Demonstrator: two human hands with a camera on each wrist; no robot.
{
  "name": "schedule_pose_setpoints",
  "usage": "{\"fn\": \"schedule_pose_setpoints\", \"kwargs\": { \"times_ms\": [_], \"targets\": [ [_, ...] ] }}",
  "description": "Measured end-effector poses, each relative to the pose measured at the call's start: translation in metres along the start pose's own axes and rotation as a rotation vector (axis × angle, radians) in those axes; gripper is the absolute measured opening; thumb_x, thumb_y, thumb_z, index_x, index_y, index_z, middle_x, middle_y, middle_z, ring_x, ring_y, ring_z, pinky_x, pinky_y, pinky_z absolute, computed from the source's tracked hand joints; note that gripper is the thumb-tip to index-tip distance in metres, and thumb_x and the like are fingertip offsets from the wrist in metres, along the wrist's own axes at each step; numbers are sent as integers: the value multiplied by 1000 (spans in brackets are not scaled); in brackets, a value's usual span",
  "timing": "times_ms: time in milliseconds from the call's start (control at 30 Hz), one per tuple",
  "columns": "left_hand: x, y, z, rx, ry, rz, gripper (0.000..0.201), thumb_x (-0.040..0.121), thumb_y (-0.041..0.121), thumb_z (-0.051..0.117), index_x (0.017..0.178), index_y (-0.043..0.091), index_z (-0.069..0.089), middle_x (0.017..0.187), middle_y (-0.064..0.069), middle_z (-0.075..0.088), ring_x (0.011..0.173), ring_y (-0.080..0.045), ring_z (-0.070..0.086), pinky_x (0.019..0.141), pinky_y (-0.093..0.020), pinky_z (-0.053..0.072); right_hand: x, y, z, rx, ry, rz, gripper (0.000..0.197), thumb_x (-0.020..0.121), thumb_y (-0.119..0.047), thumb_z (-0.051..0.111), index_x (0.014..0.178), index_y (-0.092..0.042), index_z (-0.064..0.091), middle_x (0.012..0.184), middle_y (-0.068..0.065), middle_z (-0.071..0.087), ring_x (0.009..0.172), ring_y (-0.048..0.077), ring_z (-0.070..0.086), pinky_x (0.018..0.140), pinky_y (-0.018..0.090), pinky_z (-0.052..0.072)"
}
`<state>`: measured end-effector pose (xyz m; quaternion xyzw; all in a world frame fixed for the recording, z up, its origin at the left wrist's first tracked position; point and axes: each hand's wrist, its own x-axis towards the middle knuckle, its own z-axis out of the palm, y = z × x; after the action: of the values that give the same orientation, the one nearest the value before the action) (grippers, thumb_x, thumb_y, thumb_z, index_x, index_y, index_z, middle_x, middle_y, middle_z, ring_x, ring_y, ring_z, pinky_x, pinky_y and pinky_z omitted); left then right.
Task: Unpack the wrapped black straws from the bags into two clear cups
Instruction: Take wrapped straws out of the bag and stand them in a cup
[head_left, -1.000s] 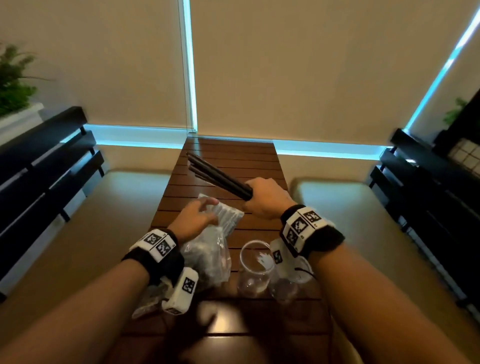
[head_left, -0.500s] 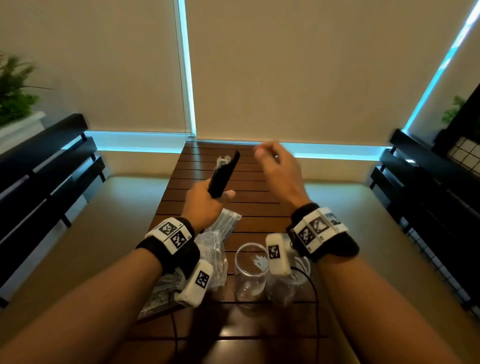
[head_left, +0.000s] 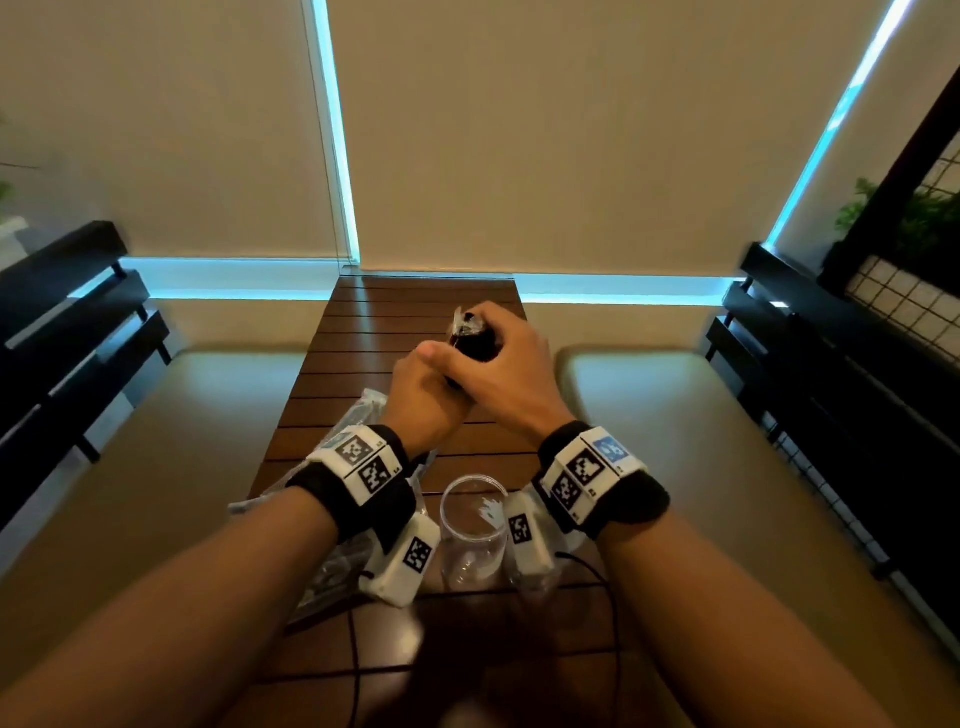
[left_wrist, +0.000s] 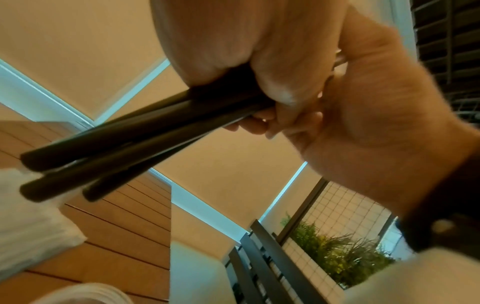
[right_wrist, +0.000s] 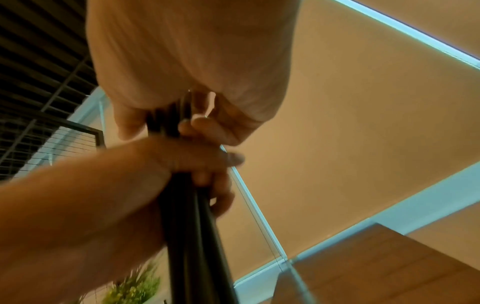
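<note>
A slatted dark-wood worktop (head_left: 415, 306) runs up the centre of the frame to beige roller blinds (head_left: 545, 130), where cyan light (head_left: 332, 130) glows along their edges and bottom. Pale cushioned seats (head_left: 649, 395) lie either side. Black slatted backrests (head_left: 67, 322) line both edges. A plant (head_left: 914, 218) sits behind a wire grid (head_left: 904, 296) at upper right.

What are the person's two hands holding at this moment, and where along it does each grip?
A bundle of black straws: left hand grips mid-length, right hand just above, near the top end.
</note>
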<state>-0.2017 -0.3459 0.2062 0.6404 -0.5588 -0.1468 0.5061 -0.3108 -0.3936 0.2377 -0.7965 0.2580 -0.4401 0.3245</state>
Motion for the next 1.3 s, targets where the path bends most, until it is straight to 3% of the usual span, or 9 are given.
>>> {"fn": "schedule_pose_setpoints", "kwargs": {
  "times_ms": [100, 233, 433, 533, 633, 733, 867, 1133, 1300],
  "targets": [
    [0, 5, 19, -145, -27, -5, 12, 85, 5, 65, 97, 7, 68, 84, -3, 70, 78, -9, 69, 67, -30, 57, -4, 12, -3, -86, 43, -65, 33, 79, -42, 77, 84, -15, 58, 80, -3, 58, 71, 10, 55, 64, 17, 43],
    [-1, 10, 31, -16, -236, -13, 22, 72, 24, 73, 92, 30, 66, 90, -2, 73, 83, -20, 69, 75, -47, 58, -5, 28, -18, -152, 173, -23, 21, 74, -33, 65, 69, -14, 56, 67, -4, 56, 61, 10, 50, 58, 20, 38],
    [-14, -22, 43, 353, -522, -93, 89, 57, 56, 87, 129, 24, 45, 122, 9, 44, 108, -8, 48, 91, -26, 45, 5, 43, -75, -305, 311, 127, 31, 72, -22, 70, 54, -19, 44, 51, -8, 42, 48, 7, 37, 50, 14, 32],
    [-31, -47, 51, 696, -808, -70, 71, 58, 62, 82, 113, 26, 55, 110, 9, 50, 95, -13, 53, 83, -35, 52, 2, 57, -93, -329, 308, 183, 29, 73, -26, 67, 57, -11, 49, 53, -4, 44, 50, 9, 40, 48, 16, 33],
    [-47, -63, 66, 908, -973, 36, 33, 71, 45, 74, 93, 21, 64, 101, 2, 62, 89, -22, 62, 75, -37, 55, -13, 72, -86, -347, 254, 241, 32, 74, -24, 68, 54, -19, 43, 53, -6, 44, 49, 6, 39, 47, 13, 34],
    [-50, -80, 77, 973, -905, 89, 13, 87, 20, 61, 97, 16, 67, 106, -4, 66, 96, -26, 65, 79, -38, 56, -30, 90, -71, -416, 226, 270, 41, 75, -23, 69, 53, -26, 35, 54, -9, 41, 50, 4, 38, 49, 11, 32],
    [-36, -96, 82, 1007, -787, 86, 30, 89, 4, 54, 111, 16, 69, 116, -5, 63, 104, -27, 64, 87, -37, 54, -56, 123, -45, -457, 104, 335, 26, 78, -27, 68, 63, -23, 46, 65, -9, 48, 59, 8, 47, 55, 15, 31],
    [-30, -105, 82, 929, -674, 17, 24, 88, 2, 56, 105, 13, 68, 110, -6, 59, 100, -26, 63, 85, -36, 52, -110, 169, -10, -522, -209, 473, 22, 88, -38, 63, 78, -24, 49, 82, -7, 48, 72, 12, 49, 67, 24, 37],
    [-31, -110, 77, 770, -608, -32, 25, 90, 7, 57, 112, 17, 67, 110, -4, 55, 99, -25, 61, 83, -32, 48, -115, 161, 7, -430, -237, 403, 21, 90, -33, 62, 78, -29, 46, 80, -10, 47, 69, 7, 46, 59, 16, 32]
  ]
}}
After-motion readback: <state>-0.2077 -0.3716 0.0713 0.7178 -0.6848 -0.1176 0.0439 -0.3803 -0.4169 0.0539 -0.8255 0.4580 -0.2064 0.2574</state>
